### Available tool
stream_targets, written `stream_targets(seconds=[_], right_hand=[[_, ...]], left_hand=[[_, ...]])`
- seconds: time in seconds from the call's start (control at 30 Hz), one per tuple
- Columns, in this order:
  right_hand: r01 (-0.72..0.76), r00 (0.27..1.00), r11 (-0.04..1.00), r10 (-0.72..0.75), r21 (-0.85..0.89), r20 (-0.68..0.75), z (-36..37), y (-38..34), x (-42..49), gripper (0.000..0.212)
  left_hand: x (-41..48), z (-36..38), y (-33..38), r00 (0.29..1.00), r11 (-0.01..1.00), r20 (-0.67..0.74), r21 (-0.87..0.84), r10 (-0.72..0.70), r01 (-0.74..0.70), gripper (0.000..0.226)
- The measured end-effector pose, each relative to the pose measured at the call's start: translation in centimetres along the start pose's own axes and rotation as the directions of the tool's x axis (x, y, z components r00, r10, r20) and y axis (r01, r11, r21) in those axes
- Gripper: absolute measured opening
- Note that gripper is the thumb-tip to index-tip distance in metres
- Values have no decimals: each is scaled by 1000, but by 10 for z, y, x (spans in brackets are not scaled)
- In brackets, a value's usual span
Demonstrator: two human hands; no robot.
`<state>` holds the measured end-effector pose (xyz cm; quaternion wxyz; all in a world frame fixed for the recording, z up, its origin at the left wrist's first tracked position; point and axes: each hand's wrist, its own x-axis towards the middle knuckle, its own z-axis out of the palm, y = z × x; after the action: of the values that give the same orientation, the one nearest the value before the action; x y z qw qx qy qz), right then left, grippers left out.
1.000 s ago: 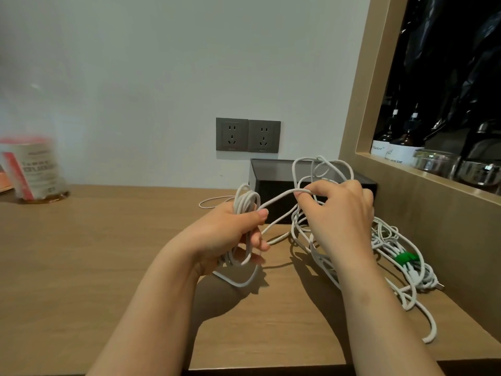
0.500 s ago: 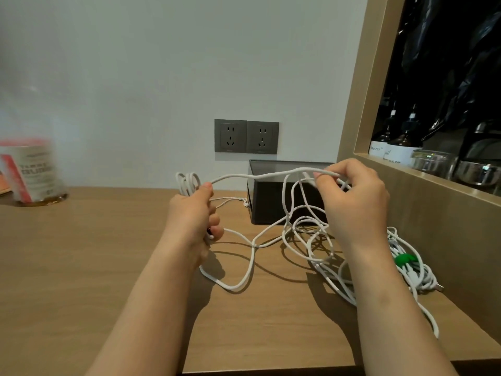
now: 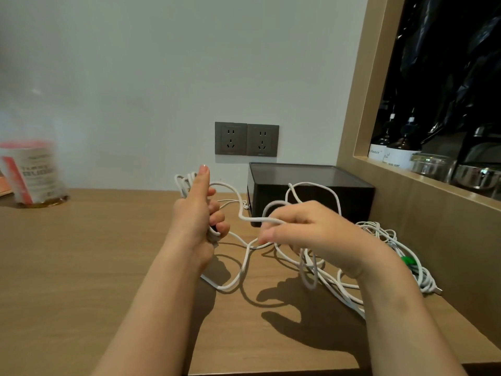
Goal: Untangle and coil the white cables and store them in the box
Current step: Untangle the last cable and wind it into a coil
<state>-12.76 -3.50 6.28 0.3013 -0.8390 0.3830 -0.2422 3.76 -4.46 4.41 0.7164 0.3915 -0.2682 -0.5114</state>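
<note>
My left hand (image 3: pixel 199 213) grips a small coil of white cable (image 3: pixel 182 183), its thumb pointing up, with loops sticking out above the fist. From it a loose strand of the white cable (image 3: pixel 238 210) runs right to my right hand (image 3: pixel 306 229), which pinches it above the table. Below my right hand lies a tangle of white cable loops (image 3: pixel 311 270). A second bundle of white cable with a green tie (image 3: pixel 408 263) lies against the right wall. The open black box (image 3: pixel 309 194) stands behind my hands, by the wall.
The wooden table (image 3: pixel 81 267) carries a blurred white and red container (image 3: pixel 32 175) at the far left. Two grey wall sockets (image 3: pixel 246 139) sit above the box. A wooden shelf frame (image 3: pixel 406 185) at the right holds bottles and jars.
My right hand has dropped from box-top height toward the table and moved left, nearer my left hand. The strand between them, taut before, now sags in loops. My left thumb has straightened upward.
</note>
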Motion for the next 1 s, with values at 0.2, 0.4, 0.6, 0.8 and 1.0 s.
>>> stream_targets(seconds=[0.2,0.4,0.6,0.8,1.0], right_hand=[[-191,980,982,190,11,51,8,-5,3,40],[-221,967,975,219,1,133,17,2,10,32],[-345,935,938,345,17,-87,30,16,21,47],[-186,881,933,298,309,-368,19,18,23,30],[-100,874,909,275,404,-401,16,15,22,33]], left_hand=[[-2,0,0,996,1000,83,-15,22,-20,37],[-8,4,0,963,978,265,-181,-50,101,36],[-11,1,0,879,948,472,-244,-65,202,32],[-12,3,1,910,999,412,13,-36,34,36],[-11,6,-5,937,973,350,210,17,-96,34]])
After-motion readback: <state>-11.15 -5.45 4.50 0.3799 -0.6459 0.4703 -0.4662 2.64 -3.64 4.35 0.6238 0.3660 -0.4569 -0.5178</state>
